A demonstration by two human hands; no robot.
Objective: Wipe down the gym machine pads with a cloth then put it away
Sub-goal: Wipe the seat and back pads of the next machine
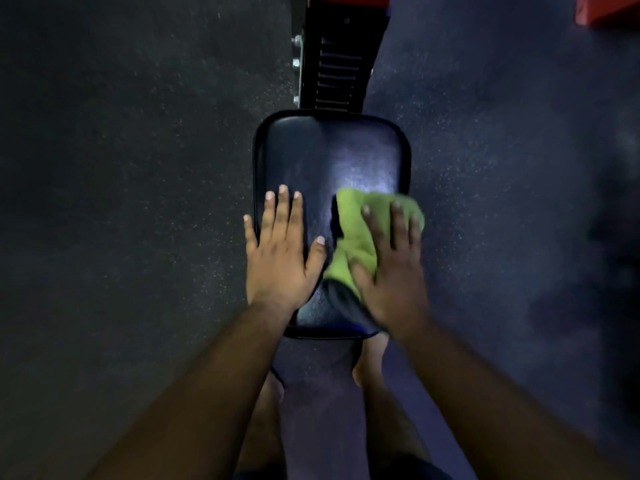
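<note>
A black padded seat (329, 157) of a gym machine fills the centre of the view, shiny under a light. A lime-green cloth (353, 230) lies crumpled on the pad's right half. My right hand (391, 268) presses flat on top of the cloth, fingers spread over it. My left hand (280, 251) rests flat on the pad's left edge, fingers apart and holding nothing. The pad's near right corner is hidden under my right hand.
A black machine frame (337, 64) with a slotted rail and bolts runs away from the pad's far edge. An orange-red machine part (602, 10) shows at the top right. Dark speckled rubber floor (138, 202) surrounds the pad. My legs stand below the pad.
</note>
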